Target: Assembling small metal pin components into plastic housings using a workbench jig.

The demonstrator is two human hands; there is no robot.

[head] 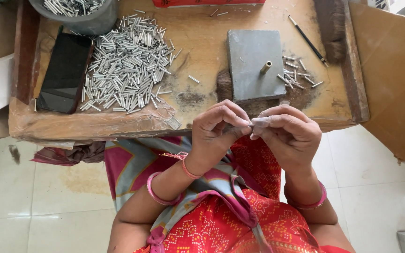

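Observation:
My left hand (216,131) and my right hand (287,133) meet fingertip to fingertip above my lap, just in front of the low wooden table (202,37). Both pinch a small pale thing (254,122) between thumb and fingers; it is mostly hidden, so I cannot tell its kind. Straight ahead of my hands a grey stone block (254,61) lies on the table with a short brass peg (266,67) standing in it. A big heap of small silver metal tubes (125,65) is spread to the left.
A dark phone (66,70) lies left of the heap. A grey bowl (78,14) of tubes sits at the back left. Several loose tubes (296,75) lie right of the block, near a black pencil (308,41). Cardboard (394,70) stands at the right.

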